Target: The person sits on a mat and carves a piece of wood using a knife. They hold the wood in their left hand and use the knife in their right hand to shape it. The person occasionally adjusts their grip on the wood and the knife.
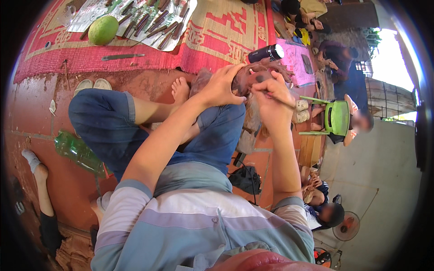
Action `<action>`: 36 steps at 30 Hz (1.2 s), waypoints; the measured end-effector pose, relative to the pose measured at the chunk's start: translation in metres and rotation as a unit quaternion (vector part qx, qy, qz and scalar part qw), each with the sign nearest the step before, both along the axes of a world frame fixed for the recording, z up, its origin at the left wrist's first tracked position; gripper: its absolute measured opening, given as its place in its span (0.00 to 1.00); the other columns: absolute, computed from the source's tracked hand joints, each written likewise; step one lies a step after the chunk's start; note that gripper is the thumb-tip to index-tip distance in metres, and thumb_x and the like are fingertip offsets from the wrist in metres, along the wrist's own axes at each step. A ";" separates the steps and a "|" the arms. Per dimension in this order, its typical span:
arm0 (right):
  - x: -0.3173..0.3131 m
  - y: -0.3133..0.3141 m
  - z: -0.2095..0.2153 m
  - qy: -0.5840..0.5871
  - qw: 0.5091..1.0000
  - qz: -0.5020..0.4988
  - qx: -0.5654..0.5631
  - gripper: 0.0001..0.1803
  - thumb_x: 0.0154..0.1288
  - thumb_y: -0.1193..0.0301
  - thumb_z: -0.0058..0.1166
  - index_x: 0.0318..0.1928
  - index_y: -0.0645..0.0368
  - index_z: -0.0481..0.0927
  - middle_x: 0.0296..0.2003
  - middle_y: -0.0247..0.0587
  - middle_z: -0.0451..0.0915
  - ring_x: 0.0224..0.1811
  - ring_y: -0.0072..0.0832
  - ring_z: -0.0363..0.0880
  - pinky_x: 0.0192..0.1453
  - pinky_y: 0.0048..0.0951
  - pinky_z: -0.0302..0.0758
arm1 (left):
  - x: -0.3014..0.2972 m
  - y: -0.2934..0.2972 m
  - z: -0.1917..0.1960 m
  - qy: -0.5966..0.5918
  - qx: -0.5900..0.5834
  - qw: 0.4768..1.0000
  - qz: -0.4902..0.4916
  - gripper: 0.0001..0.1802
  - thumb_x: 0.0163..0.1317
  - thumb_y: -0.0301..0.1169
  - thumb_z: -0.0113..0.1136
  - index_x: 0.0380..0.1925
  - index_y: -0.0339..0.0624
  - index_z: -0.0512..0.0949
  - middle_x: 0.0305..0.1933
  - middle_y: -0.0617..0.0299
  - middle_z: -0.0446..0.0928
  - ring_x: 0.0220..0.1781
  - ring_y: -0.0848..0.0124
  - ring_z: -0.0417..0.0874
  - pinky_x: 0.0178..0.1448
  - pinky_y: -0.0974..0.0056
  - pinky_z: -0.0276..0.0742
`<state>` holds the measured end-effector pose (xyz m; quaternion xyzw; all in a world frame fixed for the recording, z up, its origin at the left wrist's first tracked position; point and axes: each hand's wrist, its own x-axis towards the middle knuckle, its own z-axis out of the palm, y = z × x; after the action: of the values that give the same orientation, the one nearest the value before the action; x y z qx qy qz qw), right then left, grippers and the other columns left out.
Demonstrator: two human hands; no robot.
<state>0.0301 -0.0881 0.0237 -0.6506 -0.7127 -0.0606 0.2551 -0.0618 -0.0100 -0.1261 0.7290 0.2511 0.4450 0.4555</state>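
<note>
In front of my bent knees sits a reddish-brown carved wood piece (251, 80) with an uneven, cut surface. My left hand (222, 86) curves around its left side, fingers at the top and thumb at the near edge. My right hand (275, 94) is closed over its right side on a thin stick-like tool (284, 103), whose shaft sticks out past the palm. Fingers hide the tool's working tip, so I cannot tell its exact kind. A dark cylinder with a white end (266, 53) lies just beyond the wood.
Several slim carving tools (156, 25) lie on a white printed sheet beside a green round fruit (103, 30). A flat metal file (123, 57) rests on the red woven mat (212, 27). Around me are a green plastic bottle (79, 152), a green chair (338, 118) and seated people.
</note>
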 end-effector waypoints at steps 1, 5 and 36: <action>0.000 0.001 0.001 -0.026 0.999 0.015 -0.013 0.07 0.46 0.77 0.65 0.28 0.53 0.82 0.28 0.37 0.81 0.47 0.40 0.79 0.52 0.33 0.74 | -0.001 0.000 -0.001 -0.006 0.006 1.000 0.001 0.53 0.35 0.41 0.74 0.64 0.40 0.59 0.62 0.44 0.64 0.65 0.49 0.64 0.68 0.52 0.60; 0.007 0.004 0.006 -0.009 0.999 0.030 -0.021 0.07 0.45 0.80 0.64 0.27 0.57 0.81 0.28 0.39 0.81 0.43 0.41 0.80 0.55 0.34 0.74 | 0.000 0.000 0.002 0.012 -0.013 1.000 -0.002 0.54 0.35 0.42 0.74 0.64 0.40 0.58 0.63 0.44 0.63 0.65 0.49 0.63 0.68 0.52 0.59; 0.020 0.074 0.063 0.106 0.899 0.101 -0.413 0.05 0.51 0.83 0.60 0.30 0.65 0.79 0.26 0.34 0.80 0.28 0.18 0.76 0.33 0.22 0.74 | -0.002 -0.002 0.004 0.005 -0.022 0.999 -0.024 0.52 0.37 0.41 0.73 0.64 0.37 0.58 0.63 0.45 0.63 0.66 0.52 0.64 0.68 0.55 0.60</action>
<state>0.0500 -0.0137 0.0865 -0.6246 -0.7042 0.3350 0.0422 -0.0633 -0.0119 -0.1225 0.7266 0.2458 0.4246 0.4809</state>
